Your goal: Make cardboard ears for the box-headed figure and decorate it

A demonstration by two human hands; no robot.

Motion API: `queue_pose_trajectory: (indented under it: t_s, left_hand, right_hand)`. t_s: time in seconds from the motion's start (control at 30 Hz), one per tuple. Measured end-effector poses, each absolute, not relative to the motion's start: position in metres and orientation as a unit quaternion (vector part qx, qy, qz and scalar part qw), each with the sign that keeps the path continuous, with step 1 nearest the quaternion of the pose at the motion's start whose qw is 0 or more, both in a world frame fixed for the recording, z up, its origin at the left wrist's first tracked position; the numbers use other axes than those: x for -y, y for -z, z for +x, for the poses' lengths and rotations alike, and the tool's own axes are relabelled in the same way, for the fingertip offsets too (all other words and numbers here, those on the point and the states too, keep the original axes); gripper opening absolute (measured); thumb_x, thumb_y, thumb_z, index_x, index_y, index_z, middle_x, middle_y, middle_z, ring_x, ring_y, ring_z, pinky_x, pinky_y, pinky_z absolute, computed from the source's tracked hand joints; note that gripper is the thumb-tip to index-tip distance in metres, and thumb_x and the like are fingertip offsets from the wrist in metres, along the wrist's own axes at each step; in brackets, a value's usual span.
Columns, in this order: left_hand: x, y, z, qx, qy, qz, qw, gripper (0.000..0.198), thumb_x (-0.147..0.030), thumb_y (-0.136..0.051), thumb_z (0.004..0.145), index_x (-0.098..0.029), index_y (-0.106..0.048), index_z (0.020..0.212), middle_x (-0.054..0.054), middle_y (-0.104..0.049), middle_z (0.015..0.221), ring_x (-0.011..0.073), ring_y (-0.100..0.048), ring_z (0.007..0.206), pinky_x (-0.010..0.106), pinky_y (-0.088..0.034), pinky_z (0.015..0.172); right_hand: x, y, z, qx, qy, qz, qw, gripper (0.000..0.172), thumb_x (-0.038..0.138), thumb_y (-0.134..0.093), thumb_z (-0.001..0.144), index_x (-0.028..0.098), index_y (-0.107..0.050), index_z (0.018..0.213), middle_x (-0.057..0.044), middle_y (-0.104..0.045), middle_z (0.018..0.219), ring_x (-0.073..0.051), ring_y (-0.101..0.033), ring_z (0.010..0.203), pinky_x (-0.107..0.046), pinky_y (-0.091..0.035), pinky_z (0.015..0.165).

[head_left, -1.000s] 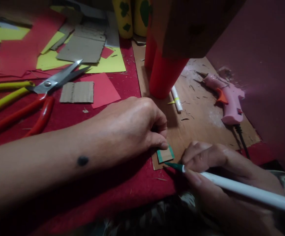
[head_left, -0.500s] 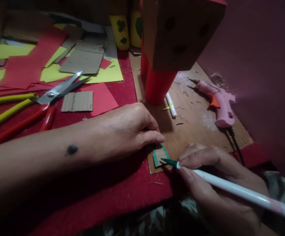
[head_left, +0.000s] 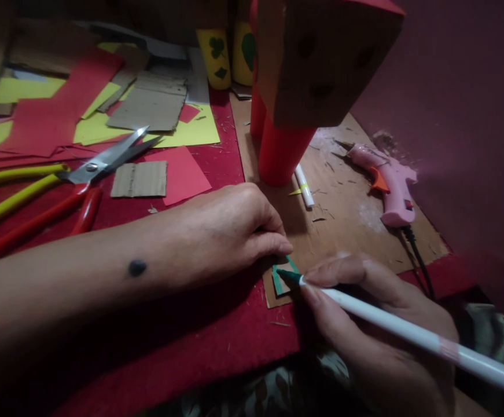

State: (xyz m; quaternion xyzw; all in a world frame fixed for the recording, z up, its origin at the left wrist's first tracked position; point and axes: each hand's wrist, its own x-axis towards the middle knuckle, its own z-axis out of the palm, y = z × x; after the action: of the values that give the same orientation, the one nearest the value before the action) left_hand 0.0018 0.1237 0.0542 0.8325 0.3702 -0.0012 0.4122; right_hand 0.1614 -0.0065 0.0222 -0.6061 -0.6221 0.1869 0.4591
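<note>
A small brown cardboard piece (head_left: 283,286) with green-coloured edges lies near the front corner of a wooden board (head_left: 342,214). My left hand (head_left: 243,223) is closed at its far edge, thumb and bent fingers pinning it; part of the piece is under the fingertips. In my right hand (head_left: 386,370) is a white felt-tip marker (head_left: 377,313), gripped close to its green tip. That tip touches or hovers just over the left green strip of the piece. Behind my left hand lie a cardboard square (head_left: 139,179) and a red paper piece (head_left: 186,176).
Open scissors (head_left: 99,165) and yellow-handled pliers or cutters (head_left: 21,174) lie at left, before paper and cardboard scraps (head_left: 147,104). A cardboard box shape on red tubes (head_left: 284,153) stands on the board. A pink glue gun (head_left: 393,185) and a white stick (head_left: 304,186) lie nearby.
The marker tip has shifted left, from the middle of the cardboard piece to its left green strip, with my right hand following. My left hand keeps its place on the piece.
</note>
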Motion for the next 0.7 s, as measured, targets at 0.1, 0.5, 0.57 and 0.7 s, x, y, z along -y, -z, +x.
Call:
queue_pose_trajectory:
  t_s: [0.1,0.5,0.57,0.7]
  left_hand:
    - [-0.1246,-0.0517,0.0025,-0.377,-0.005,0.831,0.409,0.025,-0.039,-0.065,0.088,-0.022,-0.079,0.074,-0.005,-0.062,0.053,0.0107,-0.051,0.048,0.022,-0.036,0.049]
    - [-0.1229,-0.0505,0.0028,-0.377,-0.011,0.831,0.408,0.025,-0.038,-0.065,0.087,-0.022,-0.08,0.075,-0.004,-0.068,0.058,0.0116,-0.056,0.052,0.022,-0.036,0.05]
    - [-0.1231,-0.0507,0.0025,-0.374,-0.011,0.832,0.409,0.026,-0.039,-0.065,0.087,-0.022,-0.08,0.075,-0.003,-0.067,0.057,0.0116,-0.054,0.051,0.023,-0.036,0.05]
    - [-0.1227,-0.0512,0.001,-0.37,-0.015,0.833,0.411,0.028,-0.041,-0.064,0.087,-0.022,-0.08,0.077,-0.003,-0.068,0.058,0.0119,-0.055,0.052,0.023,-0.035,0.05]
  right_hand:
    - [0.0057,-0.0238,0.1613,0.629,-0.195,-0.611,0.438,0.016,0.01,-0.069,0.078,0.026,-0.066,0.075,0.009,-0.073,0.065,-0.008,-0.069,0.055,-0.015,-0.056,0.058]
    - [0.0039,-0.0304,0.1601,0.653,-0.174,-0.592,0.439,0.019,0.007,-0.066,0.076,0.023,-0.061,0.067,0.003,-0.071,0.059,-0.012,-0.071,0.053,-0.018,-0.056,0.052]
    - [0.0042,-0.0303,0.1614,0.655,-0.169,-0.596,0.434,0.02,0.007,-0.066,0.077,0.023,-0.061,0.067,0.003,-0.071,0.06,-0.012,-0.071,0.054,-0.017,-0.056,0.053]
    - [0.0066,-0.0287,0.1645,0.656,-0.168,-0.602,0.423,0.02,0.006,-0.068,0.078,0.025,-0.063,0.073,0.007,-0.073,0.065,-0.009,-0.071,0.058,-0.015,-0.056,0.056]
